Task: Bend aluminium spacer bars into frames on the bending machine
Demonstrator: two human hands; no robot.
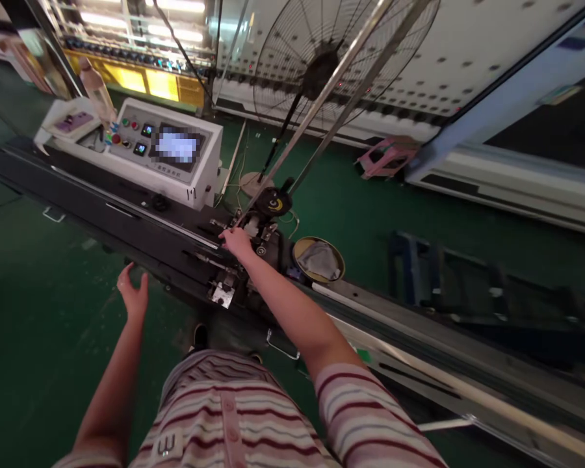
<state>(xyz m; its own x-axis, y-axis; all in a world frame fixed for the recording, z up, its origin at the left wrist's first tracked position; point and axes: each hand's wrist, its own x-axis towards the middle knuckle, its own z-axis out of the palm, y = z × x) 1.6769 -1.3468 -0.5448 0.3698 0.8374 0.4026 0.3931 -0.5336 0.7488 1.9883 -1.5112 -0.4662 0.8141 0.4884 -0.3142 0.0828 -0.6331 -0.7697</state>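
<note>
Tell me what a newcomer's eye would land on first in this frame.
Two long metal bars slant up from the machine head at centre, where the right hand rests. Behind stands a big fan; to the left is a white control box. The left hand hangs open over the green floor.

Two thin shiny metal bars rise from just beyond the right hand's fingers. One round yellow-rimmed tin dish sits right of them. One white control box, one black wire-guard fan, one pink plastic stool beyond.
</note>
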